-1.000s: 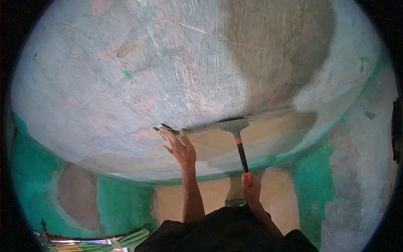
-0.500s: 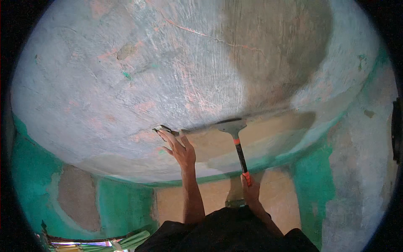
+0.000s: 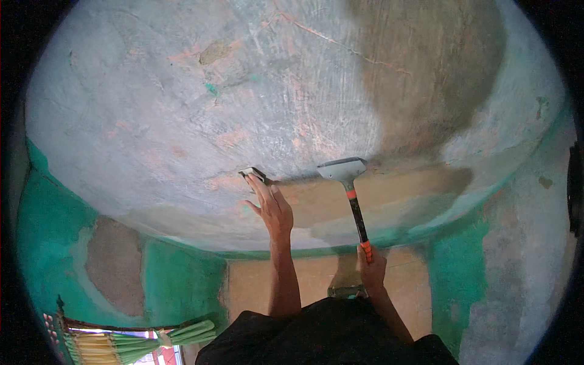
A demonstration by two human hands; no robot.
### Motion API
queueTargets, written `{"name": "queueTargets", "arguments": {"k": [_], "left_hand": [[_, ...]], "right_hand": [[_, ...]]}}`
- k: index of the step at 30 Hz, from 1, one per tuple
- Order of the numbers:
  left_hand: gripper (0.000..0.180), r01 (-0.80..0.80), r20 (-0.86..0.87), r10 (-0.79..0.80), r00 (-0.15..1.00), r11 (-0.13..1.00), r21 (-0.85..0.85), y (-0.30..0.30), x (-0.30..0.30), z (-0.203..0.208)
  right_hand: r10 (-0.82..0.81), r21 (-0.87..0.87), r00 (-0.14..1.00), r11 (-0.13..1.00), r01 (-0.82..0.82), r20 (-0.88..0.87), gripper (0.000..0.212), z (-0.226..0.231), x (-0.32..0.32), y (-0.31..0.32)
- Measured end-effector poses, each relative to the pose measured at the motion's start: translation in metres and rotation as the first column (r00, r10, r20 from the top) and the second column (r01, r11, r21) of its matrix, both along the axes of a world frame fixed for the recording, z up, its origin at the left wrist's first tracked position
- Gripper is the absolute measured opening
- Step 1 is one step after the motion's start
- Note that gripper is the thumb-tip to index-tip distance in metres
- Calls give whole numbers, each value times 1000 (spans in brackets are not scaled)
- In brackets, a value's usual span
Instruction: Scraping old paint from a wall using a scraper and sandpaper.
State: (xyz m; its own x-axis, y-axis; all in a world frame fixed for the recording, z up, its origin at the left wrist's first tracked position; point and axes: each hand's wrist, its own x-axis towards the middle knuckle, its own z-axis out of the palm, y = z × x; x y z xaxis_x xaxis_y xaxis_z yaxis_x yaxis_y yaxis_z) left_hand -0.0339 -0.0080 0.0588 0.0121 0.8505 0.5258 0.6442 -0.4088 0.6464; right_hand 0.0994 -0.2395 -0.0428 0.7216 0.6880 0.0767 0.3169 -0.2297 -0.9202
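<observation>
"Where is the left hand [image 3: 277,218]?"

"Up against the worn grey surface [image 3: 176,115], its fingers [image 3: 261,191] spread, the tips of the longer ones on a small pale block [image 3: 253,174]. I can't tell whether they pinch it or only press it."

"And the right hand [image 3: 373,271]?"

"Wrapped round the orange lower end of a long-handled scraper [image 3: 356,210], thumb along the left side of the grip."

"Where does the scraper's head sit?"

"The wide grey head [image 3: 342,168] is to the right of the block and slightly higher, apart from it. Its long side faces the surface, though whether it touches I can't tell. The handle slants down and a little to the right."

"So both are near the bottom of that surface?"

"Toward its curved lower edge, yes, above the green band [image 3: 407,233] that runs along there."

"What marks the surface itself?"

"A large brown patch [image 3: 432,73] at the upper right, and an orange crack [image 3: 316,33] running down toward it. Pinkish smears are scattered over the grey."

"Anything round about?"

"A green wall [image 3: 55,225] at the left with a bare brown area, and below that a tied green and yellow curtain [image 3: 121,348]. The person's black clothing [image 3: 322,337] fills the bottom middle."
</observation>
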Motion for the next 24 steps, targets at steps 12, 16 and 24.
{"name": "queueTargets", "arguments": {"k": [12,16,24], "left_hand": [[62,-70,-13,70,997,997,-17,17,-21,-1],[61,-73,-28,74,997,997,15,18,-20,-2],[62,-38,-56,38,998,999,11,23,-32,-4]], "right_hand": [[65,-84,965,995,-45,255,30,-11,-20,3],[52,-84,945,996,-25,323,29,-43,-27,1],[97,-177,935,984,-37,341,36,-72,-41,5]]}}
